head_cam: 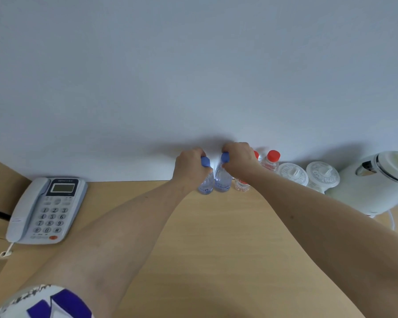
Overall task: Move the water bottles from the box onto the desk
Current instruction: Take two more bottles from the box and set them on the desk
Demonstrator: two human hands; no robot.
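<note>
both hands reach to the back of the counter (216, 237), where it meets the wall, and each one holds a blue-capped water bottle by its upper part — the left hand (190, 168) wraps the neck of the left blue-capped bottle (206, 185), and the right hand (239, 158) curls over the shoulder of the right blue-capped bottle (223, 180). each grip is closed round its bottle just under the cap, which looks like a sensible hold for lowering a bottle upright without tipping it. the two bottles stand side by side, touching or nearly so, their bases at the counter's back edge — whether they rest fully on it i cannot tell. just to the right stand red-capped bottles (271, 160), so the row seems to be growing leftward along the wall, likely to keep the front of the counter free. both forearms stretch forward and converge, wrists bent down over the caps. the box is not clearly in view. a telephone (46, 210) sits at the left, and two lidded cups (293, 174) and a kettle (375, 182) at the right.
</note>
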